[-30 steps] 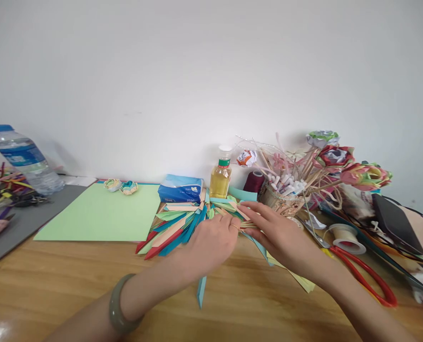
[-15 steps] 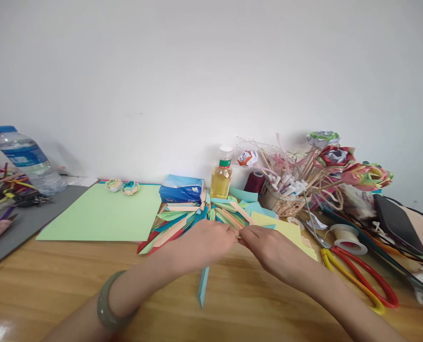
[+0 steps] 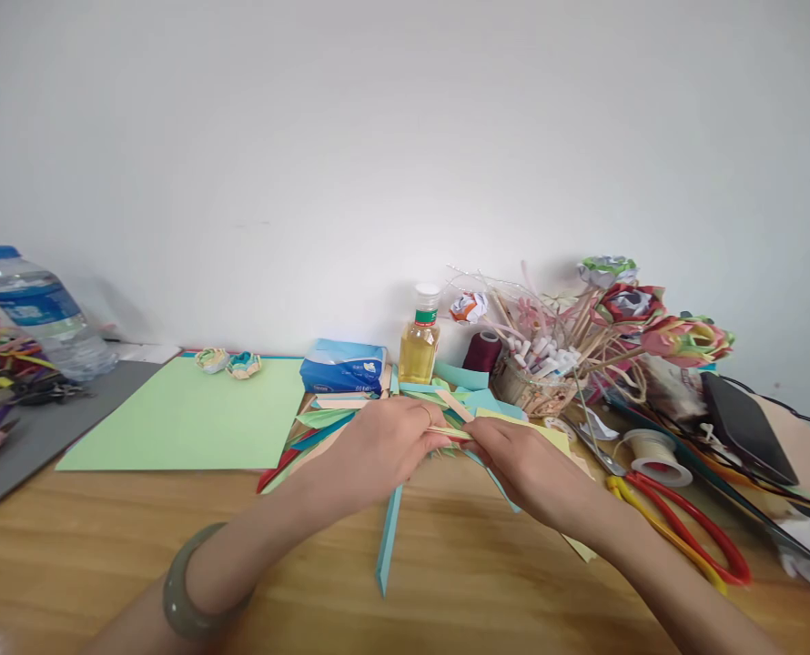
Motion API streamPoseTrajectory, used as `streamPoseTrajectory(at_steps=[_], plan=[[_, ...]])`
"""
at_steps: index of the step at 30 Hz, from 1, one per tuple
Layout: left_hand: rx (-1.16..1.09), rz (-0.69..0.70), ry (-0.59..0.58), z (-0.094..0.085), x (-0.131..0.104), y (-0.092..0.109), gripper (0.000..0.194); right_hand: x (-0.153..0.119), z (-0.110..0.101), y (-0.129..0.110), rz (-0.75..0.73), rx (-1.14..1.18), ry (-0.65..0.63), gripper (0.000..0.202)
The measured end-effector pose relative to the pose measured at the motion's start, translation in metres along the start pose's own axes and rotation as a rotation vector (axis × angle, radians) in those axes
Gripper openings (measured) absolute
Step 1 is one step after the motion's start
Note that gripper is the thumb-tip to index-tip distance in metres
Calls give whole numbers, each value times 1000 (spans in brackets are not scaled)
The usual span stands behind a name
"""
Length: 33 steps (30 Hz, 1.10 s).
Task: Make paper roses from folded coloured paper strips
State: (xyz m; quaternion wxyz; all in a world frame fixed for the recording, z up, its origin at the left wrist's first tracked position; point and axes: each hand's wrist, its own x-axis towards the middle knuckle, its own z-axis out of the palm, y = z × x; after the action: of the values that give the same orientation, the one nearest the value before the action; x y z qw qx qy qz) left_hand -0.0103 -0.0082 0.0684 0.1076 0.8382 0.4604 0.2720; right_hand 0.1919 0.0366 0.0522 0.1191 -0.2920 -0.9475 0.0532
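My left hand (image 3: 395,437) is closed, thumb and fingers pinching one end of a small folded paper strip (image 3: 450,434) in pale yellow-green and red. Its other end sits in the pinched fingers of my right hand (image 3: 514,455). The strip is stretched level between them, just above the table. Below my left hand a folded blue paper strip (image 3: 389,541) points toward me; its upper end is hidden. Behind both hands lies a heap of coloured paper strips (image 3: 323,420), partly covered by them. Yellow paper sheets (image 3: 548,435) lie beside my right hand.
A blue tissue pack (image 3: 343,366) and a bottle of yellow liquid (image 3: 419,346) stand behind. Green paper (image 3: 193,418) lies left, near a water bottle (image 3: 43,314). To the right are scissors (image 3: 692,523), a spool (image 3: 654,457) and a basket (image 3: 534,391) with paper flowers.
My hands have tilted, so the folded strip between them now shows. A blue piece has come into sight under my right hand. The view has shifted slightly.
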Motion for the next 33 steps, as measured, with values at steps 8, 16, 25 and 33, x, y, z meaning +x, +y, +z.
streamPoseTrajectory(at_steps=[8, 16, 25, 33], plan=[[-288, -177, 78, 12, 4, 3, 15, 2, 11, 4, 30, 161, 79, 23], [-1293, -374, 100, 47, 7, 8, 30, 3, 27, -23, 212, 995, 189, 40], [-1453, -306, -58, 42, 1, 6, 32, -2, 36, -31, 153, 1485, -1, 45], [-1401, -480, 32, 53, 0, 10, 24, 0, 52, -26, 275, 1822, -26, 31]])
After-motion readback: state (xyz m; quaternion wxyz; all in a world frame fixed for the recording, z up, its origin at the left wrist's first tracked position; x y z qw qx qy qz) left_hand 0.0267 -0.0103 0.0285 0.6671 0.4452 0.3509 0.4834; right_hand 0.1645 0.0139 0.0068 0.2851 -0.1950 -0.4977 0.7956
